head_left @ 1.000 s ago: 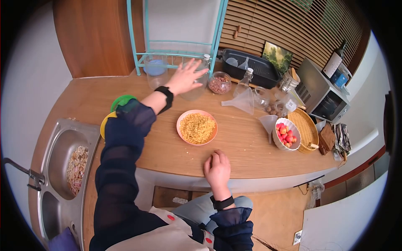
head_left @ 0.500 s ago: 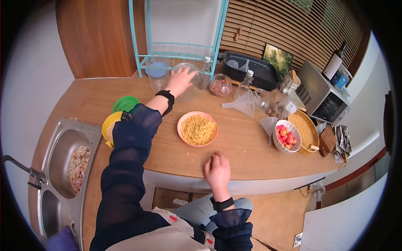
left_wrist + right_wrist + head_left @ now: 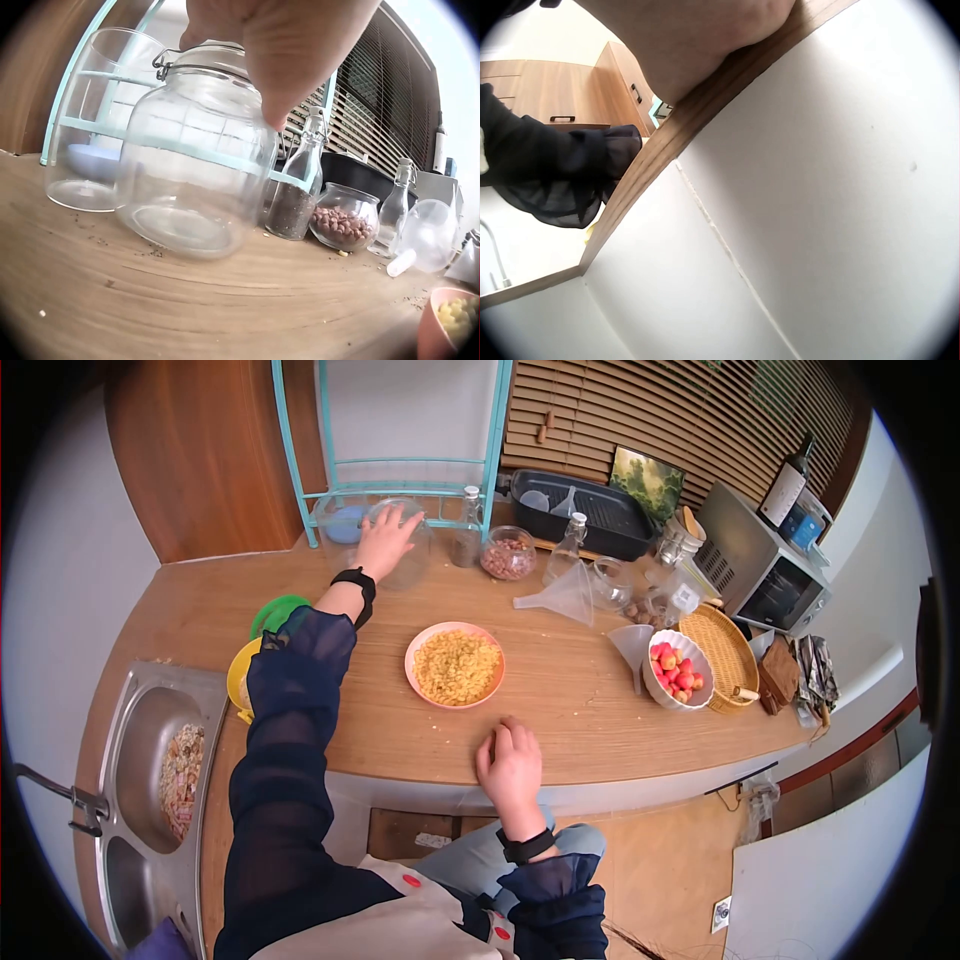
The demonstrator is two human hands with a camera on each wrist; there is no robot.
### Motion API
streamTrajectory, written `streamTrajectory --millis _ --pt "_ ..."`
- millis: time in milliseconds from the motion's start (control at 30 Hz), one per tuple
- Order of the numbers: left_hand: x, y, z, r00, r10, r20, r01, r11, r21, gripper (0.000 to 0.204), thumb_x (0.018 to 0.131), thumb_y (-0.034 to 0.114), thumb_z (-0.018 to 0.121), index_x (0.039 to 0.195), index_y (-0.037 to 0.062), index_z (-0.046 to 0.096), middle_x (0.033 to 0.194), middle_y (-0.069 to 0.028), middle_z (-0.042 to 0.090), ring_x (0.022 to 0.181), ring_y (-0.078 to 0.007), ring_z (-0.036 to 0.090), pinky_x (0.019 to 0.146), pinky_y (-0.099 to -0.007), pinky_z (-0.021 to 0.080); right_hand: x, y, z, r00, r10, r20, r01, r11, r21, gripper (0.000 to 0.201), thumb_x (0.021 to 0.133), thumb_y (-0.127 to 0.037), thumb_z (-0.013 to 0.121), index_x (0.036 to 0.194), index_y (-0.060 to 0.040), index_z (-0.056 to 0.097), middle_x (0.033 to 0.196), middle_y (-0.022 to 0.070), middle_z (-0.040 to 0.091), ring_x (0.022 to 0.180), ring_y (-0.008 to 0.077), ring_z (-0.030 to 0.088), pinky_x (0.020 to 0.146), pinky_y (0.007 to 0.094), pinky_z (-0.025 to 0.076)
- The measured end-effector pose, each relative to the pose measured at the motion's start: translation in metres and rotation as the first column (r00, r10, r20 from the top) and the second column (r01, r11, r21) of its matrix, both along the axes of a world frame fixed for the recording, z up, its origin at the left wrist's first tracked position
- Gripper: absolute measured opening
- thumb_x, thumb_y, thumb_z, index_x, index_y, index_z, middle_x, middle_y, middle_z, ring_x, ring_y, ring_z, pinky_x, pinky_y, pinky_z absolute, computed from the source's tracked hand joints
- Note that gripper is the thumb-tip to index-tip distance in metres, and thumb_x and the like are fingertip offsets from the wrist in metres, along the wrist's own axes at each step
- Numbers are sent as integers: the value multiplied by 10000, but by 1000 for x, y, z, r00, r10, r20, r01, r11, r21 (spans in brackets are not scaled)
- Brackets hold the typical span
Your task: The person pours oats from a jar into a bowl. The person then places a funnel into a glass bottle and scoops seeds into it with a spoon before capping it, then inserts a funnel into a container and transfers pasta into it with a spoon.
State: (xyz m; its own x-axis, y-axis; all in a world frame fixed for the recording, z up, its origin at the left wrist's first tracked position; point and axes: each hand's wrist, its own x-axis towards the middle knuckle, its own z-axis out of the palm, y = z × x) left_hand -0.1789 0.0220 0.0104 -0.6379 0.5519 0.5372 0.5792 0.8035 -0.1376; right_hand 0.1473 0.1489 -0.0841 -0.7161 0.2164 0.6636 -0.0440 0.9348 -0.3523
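My left hand (image 3: 384, 546) reaches to the back of the counter and holds a large clear clip-top glass jar (image 3: 191, 169) from above, fingers and thumb about its lid. The jar looks empty and its base is close over the wood. Just left of it stands a tall clear glass cylinder (image 3: 79, 169), with a blue bowl (image 3: 346, 525) seen through it. A swing-top bottle (image 3: 294, 195) with dark grains is on the jar's right. My right hand (image 3: 513, 765) rests on the counter's front edge, fingers loosely bent, holding nothing. A pink bowl (image 3: 410, 665) of yellow pasta sits between the hands.
A turquoise rack (image 3: 405, 460) rises at the back. Rightward stand a glass bowl of reddish nuts (image 3: 509, 555), clear funnels (image 3: 565, 595), a white bowl (image 3: 707, 682) of red fruit and a wicker basket (image 3: 735, 645). Green (image 3: 275, 615) and yellow (image 3: 238, 678) bowls stand near the sink (image 3: 150, 690).
My left hand and the glass jar have moved left, away from the swing-top bottle and closer to the glass cylinder. My right hand has stayed at the counter edge. The head view has shifted slightly.
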Motion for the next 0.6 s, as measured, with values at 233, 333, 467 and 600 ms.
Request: streamTrajectory --millis 233,333,467,600 --pt "5 3 7 998 62 -34 -64 997 -50 558 745 234 603 1245 178 363 1284 -132 327 1220 -293 275 927 -574 253 1 -1 1 1000 -10 18 10 1000 7 127 687 -98 551 773 -5 539 904 140 551 804 285 528 685 371 432" --pt "15 26 28 993 50 -109 -56 997 -54 592 703 266 645 1213 123 382 1270 -139 339 1227 -297 264 929 -580 241 -1 -1 -1 999 -15 33 14 1000 18 150 688 -103 550 799 -3 545 918 143 552 841 287 529 718 384 429" --pt "-3 72 36 979 -117 -166 141 980 138 612 677 275 668 1188 85 390 1241 -154 363 1207 -303 293 938 -533 267 2 -1 -1 998 -3 64 2 1000 24 175 688 -110 548 823 1 548 929 145 553 875 292 528 766 402 416" --pt "-14 106 44 986 -164 32 149 950 273 670 716 250 640 1262 56 303 1244 -218 347 1145 -346 366 933 -401 340 1 -1 -2 998 2 61 -3 1000 11 182 685 -116 548 824 1 546 929 146 552 873 293 528 773 402 413"
